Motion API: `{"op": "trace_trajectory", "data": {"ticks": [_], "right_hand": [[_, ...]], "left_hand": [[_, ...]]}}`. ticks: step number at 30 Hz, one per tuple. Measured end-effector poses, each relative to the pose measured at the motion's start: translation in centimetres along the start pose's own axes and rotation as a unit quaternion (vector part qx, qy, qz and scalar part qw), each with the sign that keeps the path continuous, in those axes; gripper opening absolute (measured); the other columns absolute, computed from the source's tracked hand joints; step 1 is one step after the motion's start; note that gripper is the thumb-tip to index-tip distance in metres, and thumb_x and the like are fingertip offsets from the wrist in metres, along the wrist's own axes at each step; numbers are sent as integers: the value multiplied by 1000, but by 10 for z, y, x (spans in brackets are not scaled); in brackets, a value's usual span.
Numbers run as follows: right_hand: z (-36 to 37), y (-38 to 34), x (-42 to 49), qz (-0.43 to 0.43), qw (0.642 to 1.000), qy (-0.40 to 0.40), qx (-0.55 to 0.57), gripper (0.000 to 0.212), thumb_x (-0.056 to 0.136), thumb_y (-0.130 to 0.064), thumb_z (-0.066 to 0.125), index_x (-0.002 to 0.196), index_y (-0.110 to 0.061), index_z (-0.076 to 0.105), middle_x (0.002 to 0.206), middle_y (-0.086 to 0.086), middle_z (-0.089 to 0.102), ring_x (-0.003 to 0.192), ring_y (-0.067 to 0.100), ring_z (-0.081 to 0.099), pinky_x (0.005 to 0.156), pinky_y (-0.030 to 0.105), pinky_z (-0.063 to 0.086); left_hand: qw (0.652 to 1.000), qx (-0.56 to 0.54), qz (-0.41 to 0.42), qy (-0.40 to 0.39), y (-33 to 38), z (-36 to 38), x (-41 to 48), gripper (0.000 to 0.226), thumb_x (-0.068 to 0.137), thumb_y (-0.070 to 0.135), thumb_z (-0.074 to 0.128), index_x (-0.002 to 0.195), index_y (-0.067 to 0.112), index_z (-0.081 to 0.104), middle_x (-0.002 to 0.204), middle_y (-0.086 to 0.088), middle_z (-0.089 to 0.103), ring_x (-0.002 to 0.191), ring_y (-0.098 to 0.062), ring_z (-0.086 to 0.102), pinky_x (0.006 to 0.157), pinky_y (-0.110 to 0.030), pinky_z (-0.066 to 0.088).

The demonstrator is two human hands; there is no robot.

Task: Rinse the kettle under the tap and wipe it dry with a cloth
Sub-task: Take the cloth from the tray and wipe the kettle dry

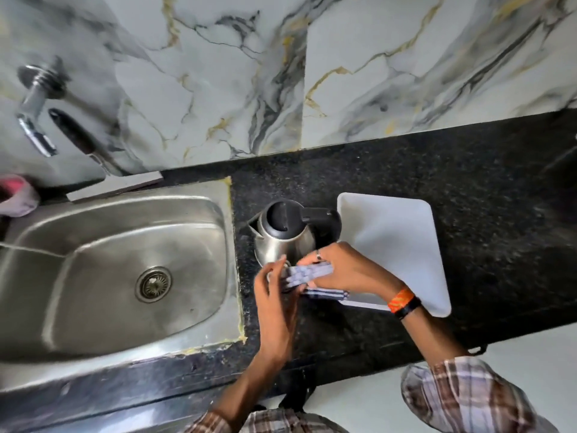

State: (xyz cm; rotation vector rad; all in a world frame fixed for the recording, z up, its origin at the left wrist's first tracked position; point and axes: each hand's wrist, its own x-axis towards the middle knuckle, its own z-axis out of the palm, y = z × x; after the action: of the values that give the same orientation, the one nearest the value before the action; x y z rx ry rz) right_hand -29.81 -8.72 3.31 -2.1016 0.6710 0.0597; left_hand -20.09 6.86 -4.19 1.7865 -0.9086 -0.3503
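Observation:
A steel kettle point(285, 237) with a black lid and black handle stands upright on the dark counter, just right of the sink. In front of it both hands hold a folded blue-and-white striped cloth point(307, 275). My right hand point(343, 270) grips the cloth from above, fingers near the kettle's base. My left hand point(274, 295) holds the cloth's left end, fingertips close to the kettle's lower wall. The tap point(36, 110) sticks out of the wall at the upper left; no water shows.
The steel sink point(78, 276) with its drain fills the left. A white cutting board point(396, 245) lies right of the kettle. A black-handled knife point(79, 137) leans on the wall by the tap. A pink cloth point(15, 195) sits at the far left.

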Motion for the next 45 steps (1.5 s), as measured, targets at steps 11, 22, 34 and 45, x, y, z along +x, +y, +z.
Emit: {"op": "trace_trajectory", "data": {"ticks": [11,22,34,45], "right_hand": [[26,-16,36,-104,962,227,-111,41,81,-9,72,121,-21,68,115,-4,56,109,12,55,101,19,42],[-21,15,80,-8,955,219,-200,53,96,-61,33,136,-34,53,134,-7,63,123,20,58,103,44,44],[-10,2,91,6,925,249,-287,54,86,-58,35,124,-25,55,97,5,75,99,29,66,88,45,42],[9,4,91,-22,893,240,-380,69,93,-71,28,152,-36,27,164,2,28,152,25,26,119,55,27]], "left_hand": [[969,-97,-142,180,24,53,21,86,97,19,66,161,16,8,167,-10,6,156,-14,14,127,-29,18],[981,14,-181,68,-28,78,17,103,98,39,61,157,-4,-12,168,-18,-19,159,-27,-14,128,-46,11],[990,-48,-132,29,-56,59,26,103,98,22,66,158,12,-18,170,-4,-22,159,-17,-15,129,-51,7],[984,-149,-85,50,-30,27,78,69,107,39,32,162,17,-2,173,7,-6,159,-8,-5,131,-42,1]]}}
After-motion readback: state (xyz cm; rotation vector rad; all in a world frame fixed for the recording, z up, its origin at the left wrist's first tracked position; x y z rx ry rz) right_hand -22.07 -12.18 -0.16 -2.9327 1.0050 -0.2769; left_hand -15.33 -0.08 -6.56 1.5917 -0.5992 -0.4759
